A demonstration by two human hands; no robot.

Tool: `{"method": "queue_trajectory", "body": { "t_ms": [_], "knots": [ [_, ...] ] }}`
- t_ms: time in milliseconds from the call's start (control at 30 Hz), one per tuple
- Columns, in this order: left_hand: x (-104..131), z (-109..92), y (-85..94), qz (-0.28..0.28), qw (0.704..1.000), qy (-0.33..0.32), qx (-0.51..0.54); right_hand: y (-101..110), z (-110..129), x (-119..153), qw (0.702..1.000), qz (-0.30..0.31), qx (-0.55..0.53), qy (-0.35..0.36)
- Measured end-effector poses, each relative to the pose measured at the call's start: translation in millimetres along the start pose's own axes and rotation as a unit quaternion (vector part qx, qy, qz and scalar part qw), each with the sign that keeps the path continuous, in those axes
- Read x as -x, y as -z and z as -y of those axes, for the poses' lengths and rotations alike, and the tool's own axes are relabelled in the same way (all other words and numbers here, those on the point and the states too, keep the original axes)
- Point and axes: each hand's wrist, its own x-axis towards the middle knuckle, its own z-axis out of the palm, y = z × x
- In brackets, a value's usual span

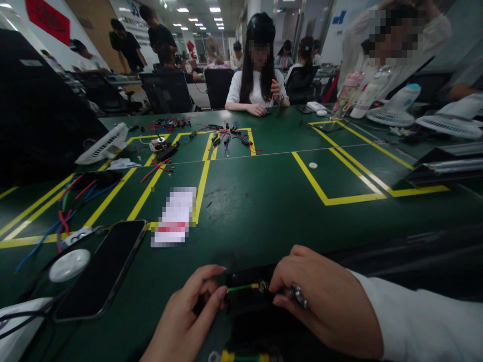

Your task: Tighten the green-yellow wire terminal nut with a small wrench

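My left hand point(194, 306) is closed in a pinch on one end of a short green wire point(243, 288). That wire has a yellow sleeve at its far end, beside a ring terminal point(263, 286). Close to the terminal, my right hand point(319, 296) is closed around a shiny silver metal piece point(299, 295), whose kind I cannot make out. Both hands are over a black open housing point(247, 304) at the table's near side. Below it, partly cut off by the frame, lies another green wire with yellow sleeves point(245, 357).
On the left lie a black phone point(103, 269), a white round disc point(70, 265), a blurred paper point(175, 216) and loose cables point(62, 216). Wire bundles point(226, 136) sit farther back on the green table point(256, 196). Fans point(392, 115) stand at the right; a person point(258, 85) sits opposite.
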Motion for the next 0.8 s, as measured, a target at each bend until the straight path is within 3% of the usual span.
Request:
{"method": "queue_trajectory", "body": {
  "t_ms": [200,433,500,667,800],
  "knots": [
    [-1,1,-0.7,0.0,1.0,-0.003,-0.002,12,-8,-10,0.995,0.075,-0.005,0.06],
    [-1,0,0.2,0.002,1.0,0.0,-0.006,29,-7,-30,0.982,0.137,0.064,0.112],
    [-1,1,0.3,0.003,1.0,-0.002,-0.006,33,-5,-27,0.987,0.116,0.025,0.112],
    [0,1,0.5,0.002,1.0,-0.005,-0.007,26,-3,-3,0.996,-0.046,-0.065,0.043],
    [2,-1,1.0,0.0,1.0,0.001,-0.006,7,-7,10,0.995,-0.066,-0.056,0.047]
  ]
}}
